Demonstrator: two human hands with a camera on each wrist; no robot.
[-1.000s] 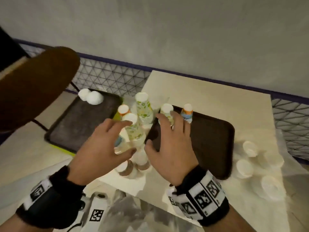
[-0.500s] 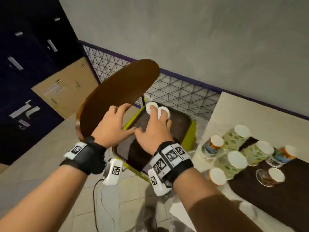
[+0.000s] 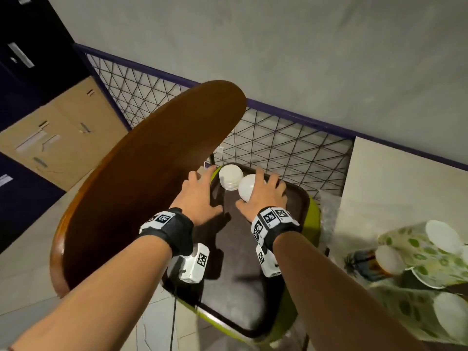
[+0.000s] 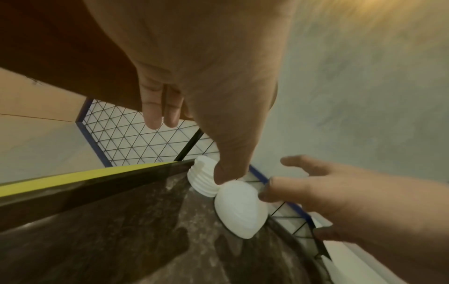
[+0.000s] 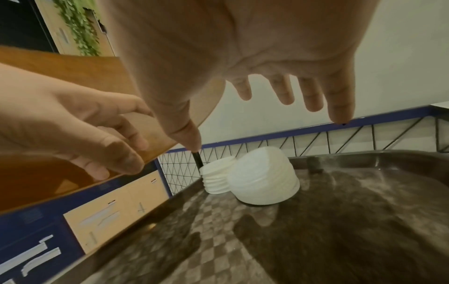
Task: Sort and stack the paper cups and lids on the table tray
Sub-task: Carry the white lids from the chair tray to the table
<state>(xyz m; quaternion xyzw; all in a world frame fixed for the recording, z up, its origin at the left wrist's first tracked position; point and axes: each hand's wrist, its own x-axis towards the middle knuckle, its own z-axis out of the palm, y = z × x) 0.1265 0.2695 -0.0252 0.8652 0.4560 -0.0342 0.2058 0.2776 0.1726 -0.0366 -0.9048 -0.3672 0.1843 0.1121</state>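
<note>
Two stacks of white lids stand at the far end of a dark brown tray (image 3: 235, 287) on a green chair seat: a narrow stack (image 3: 230, 176) and a wider stack (image 3: 247, 190) beside it. My left hand (image 3: 200, 191) hovers over the tray's left rim with loose fingers, holding nothing. My right hand (image 3: 267, 193) is spread above the wider stack (image 5: 263, 180) and partly hides it in the head view. In the right wrist view the right hand's fingers (image 5: 313, 96) are straight and above the lids. Patterned paper cups (image 3: 420, 252) lie at the right.
A brown chair back (image 3: 152, 186) rises close on the left of the tray. A wire mesh fence (image 3: 278, 148) with a blue rail runs behind it along the grey wall. The white table (image 3: 395, 188) stands to the right.
A second ago both hands were at the cups on the table tray. They have moved left to the chair tray, and the right hand now spreads above the lid stacks.
</note>
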